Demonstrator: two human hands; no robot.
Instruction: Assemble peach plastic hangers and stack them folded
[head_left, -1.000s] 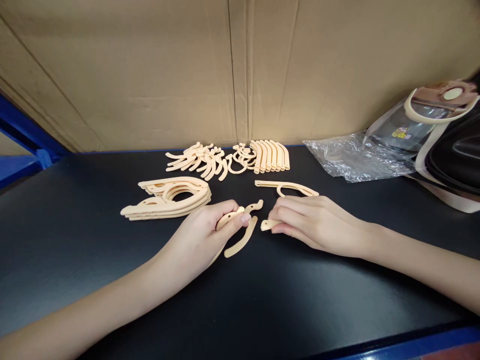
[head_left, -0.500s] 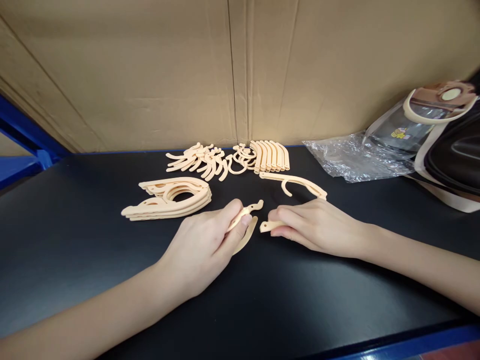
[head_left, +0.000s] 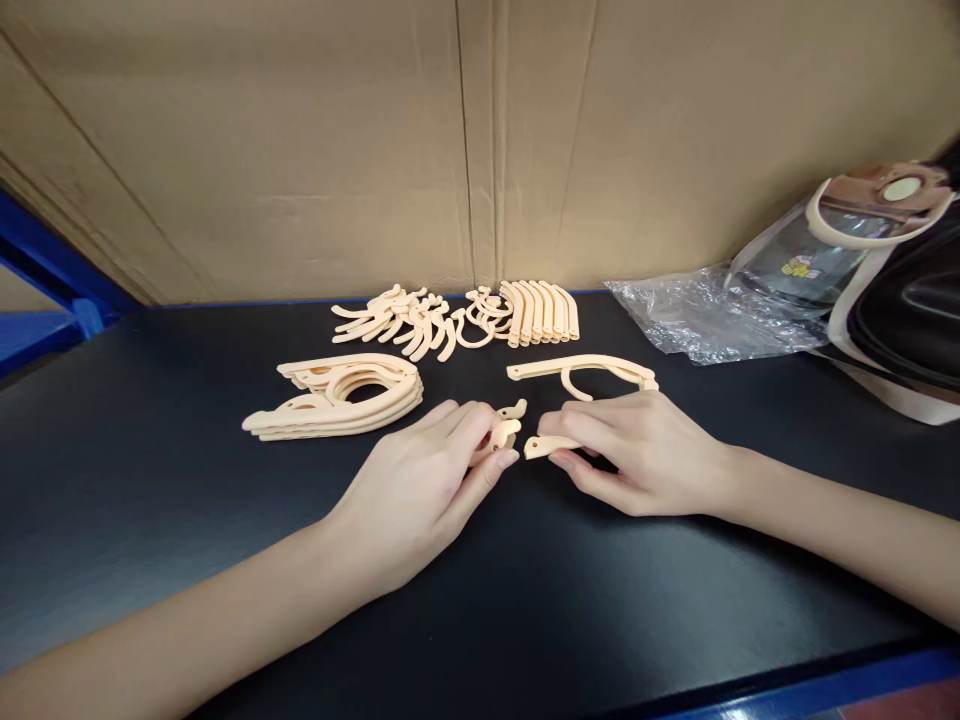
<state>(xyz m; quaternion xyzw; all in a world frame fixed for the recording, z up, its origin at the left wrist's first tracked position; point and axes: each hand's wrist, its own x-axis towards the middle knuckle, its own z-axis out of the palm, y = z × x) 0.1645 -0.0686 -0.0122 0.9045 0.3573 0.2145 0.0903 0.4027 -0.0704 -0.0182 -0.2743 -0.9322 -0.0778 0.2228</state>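
My left hand [head_left: 420, 480] lies on the black table [head_left: 150, 480], fingers closed on cream plastic hanger arm pieces [head_left: 504, 432] whose ends poke out past my fingertips. My right hand [head_left: 645, 450] is just to the right, closed on another cream hanger arm [head_left: 541, 446] with a small hole at its end; the two parts' ends sit a few centimetres apart. A cream hook piece [head_left: 581, 370] lies right behind my right hand, its right end at my knuckles.
A stack of assembled cream hangers [head_left: 337, 395] lies left of my hands. Several loose hanger parts [head_left: 405, 318] and a row of curved pieces [head_left: 541, 310] lie at the back. A clear plastic bag [head_left: 705, 315] and a packaged item [head_left: 870, 250] are at the right. Cardboard [head_left: 375, 140] backs the table.
My left hand has drawn the long arm pieces further under its fingers, so less shows. The hook piece behind my right hand has swung to lie more level. My right fingers have shifted on their arm.
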